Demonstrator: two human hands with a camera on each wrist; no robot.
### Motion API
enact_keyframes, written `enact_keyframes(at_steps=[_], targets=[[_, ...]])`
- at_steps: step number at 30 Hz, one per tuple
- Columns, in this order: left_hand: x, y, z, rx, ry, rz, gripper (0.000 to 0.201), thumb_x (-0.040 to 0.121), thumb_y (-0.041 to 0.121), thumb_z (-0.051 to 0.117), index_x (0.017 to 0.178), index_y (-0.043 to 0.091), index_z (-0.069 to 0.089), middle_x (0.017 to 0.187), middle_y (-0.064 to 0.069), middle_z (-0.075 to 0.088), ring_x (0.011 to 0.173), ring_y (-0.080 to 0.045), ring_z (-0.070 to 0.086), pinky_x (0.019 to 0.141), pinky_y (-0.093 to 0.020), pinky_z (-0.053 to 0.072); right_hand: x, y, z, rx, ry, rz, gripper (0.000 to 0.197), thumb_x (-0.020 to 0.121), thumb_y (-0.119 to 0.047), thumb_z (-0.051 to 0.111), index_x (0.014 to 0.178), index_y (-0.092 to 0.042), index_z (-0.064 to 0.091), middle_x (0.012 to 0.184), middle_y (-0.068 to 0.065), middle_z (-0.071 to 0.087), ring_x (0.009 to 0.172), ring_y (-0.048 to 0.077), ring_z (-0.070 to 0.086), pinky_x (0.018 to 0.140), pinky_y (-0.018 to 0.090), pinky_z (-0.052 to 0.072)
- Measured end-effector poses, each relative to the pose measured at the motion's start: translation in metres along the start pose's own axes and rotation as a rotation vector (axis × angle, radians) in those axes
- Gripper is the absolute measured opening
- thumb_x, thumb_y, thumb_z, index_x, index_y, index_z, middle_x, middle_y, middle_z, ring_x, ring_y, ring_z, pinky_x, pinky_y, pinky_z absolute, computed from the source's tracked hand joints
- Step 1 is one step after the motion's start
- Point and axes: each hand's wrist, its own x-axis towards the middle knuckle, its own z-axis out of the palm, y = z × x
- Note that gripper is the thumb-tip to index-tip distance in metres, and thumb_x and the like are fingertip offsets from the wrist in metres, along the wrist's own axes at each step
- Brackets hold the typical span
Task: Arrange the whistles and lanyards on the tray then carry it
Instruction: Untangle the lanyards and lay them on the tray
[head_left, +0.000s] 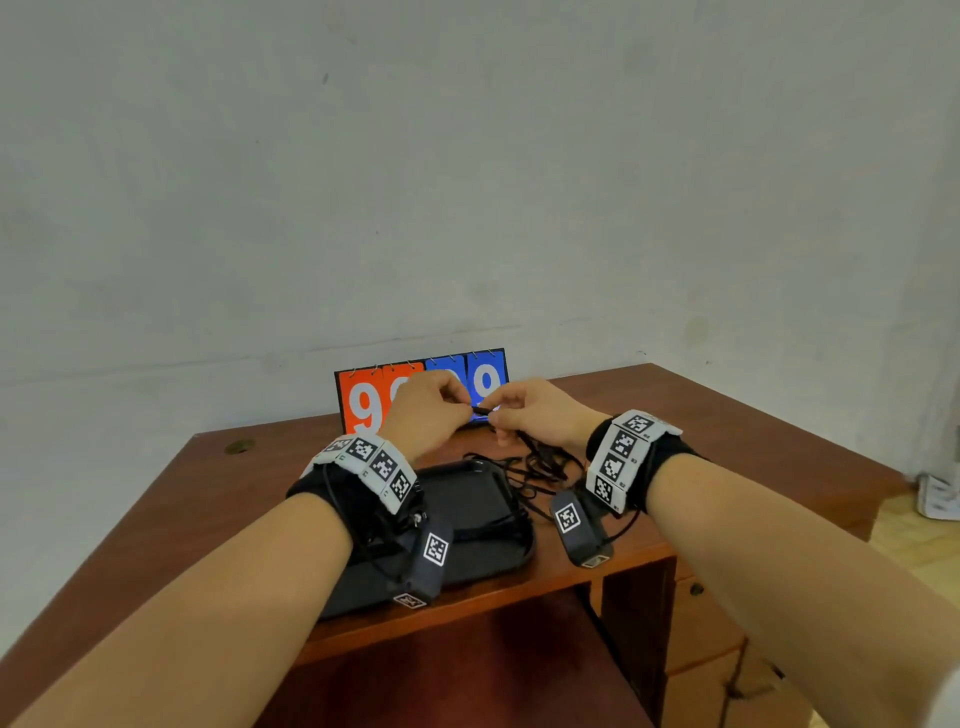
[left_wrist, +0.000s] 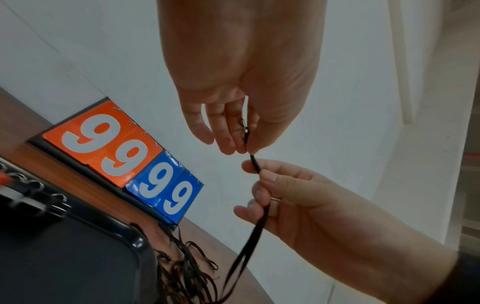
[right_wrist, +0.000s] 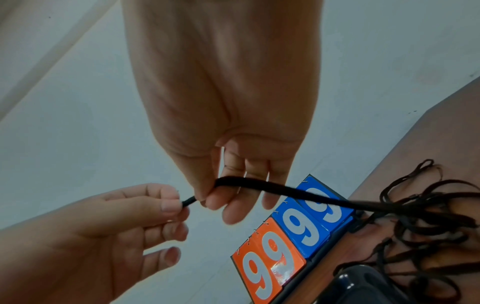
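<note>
Both hands are raised above the brown table (head_left: 727, 415) and hold one black lanyard (right_wrist: 285, 190) between them. My left hand (left_wrist: 245, 144) pinches its tip. My right hand (right_wrist: 207, 197) pinches the cord just behind that tip, and the rest runs down through its fingers to a tangled pile of black lanyards (head_left: 540, 467) on the table. The black tray (head_left: 467, 499) lies under my left wrist, left of the pile. Blurred dark items with an orange spot (left_wrist: 15, 185) sit at the tray's far side; I cannot tell if they are whistles.
A flip scoreboard (head_left: 363, 400) with orange and blue 9s stands against the wall behind the hands. The table's front edge is close to me, with a wooden drawer unit (head_left: 696, 623) below on the right.
</note>
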Motion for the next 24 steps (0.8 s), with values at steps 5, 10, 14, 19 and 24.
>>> enact_keyframes(at_steps=[5,10,14,19,24], targets=[[-0.015,-0.023,-0.04,-0.06,0.101,-0.112,0.011,0.081,0.0,0.063,0.081,0.01,0.067,0.078,-0.005,0.068,0.068,-0.015,0.063,0.061,-0.024,0.048,-0.001,-0.023,0.015,0.046,0.015,0.003,0.018,0.094,-0.012,0.059,0.109,-0.01,0.069,0.073,0.004,0.063,0.057,0.01,0.054,0.062,0.021,0.05],[-0.033,-0.043,-0.076,-0.125,0.178,-0.18,0.009,0.085,0.001,0.061,0.084,0.009,0.066,0.082,-0.007,0.068,0.07,-0.016,0.065,0.067,-0.029,0.054,-0.004,-0.036,0.026,0.031,0.017,0.002,0.018,0.094,-0.015,0.059,0.108,-0.012,0.07,0.076,0.004,0.064,0.053,0.008,0.049,0.056,0.021,0.046],[-0.044,-0.057,-0.099,-0.154,0.254,-0.224,0.008,0.088,0.004,0.061,0.084,0.009,0.066,0.082,-0.005,0.068,0.072,-0.015,0.063,0.062,-0.024,0.048,-0.008,-0.041,0.031,0.016,0.042,0.006,0.016,0.094,-0.016,0.061,0.106,-0.014,0.071,0.078,0.006,0.067,0.052,0.006,0.049,0.056,0.024,0.044],[-0.062,-0.083,-0.125,-0.181,0.327,-0.31,0.007,0.086,0.005,0.06,0.083,0.009,0.066,0.074,-0.01,0.066,0.069,-0.019,0.062,0.062,-0.028,0.048,-0.015,-0.039,0.033,0.045,0.058,0.024,0.016,0.092,-0.013,0.062,0.106,-0.01,0.071,0.075,0.006,0.067,0.053,0.009,0.049,0.056,0.02,0.046],[-0.081,-0.115,-0.146,-0.163,0.368,-0.376,0.006,0.081,0.005,0.062,0.077,0.008,0.066,0.068,-0.01,0.066,0.067,-0.023,0.062,0.064,-0.03,0.048,-0.021,-0.025,0.034,0.04,0.074,0.027,0.015,0.093,-0.019,0.063,0.096,-0.008,0.073,0.075,0.004,0.069,0.05,0.0,0.054,0.064,0.02,0.043]])
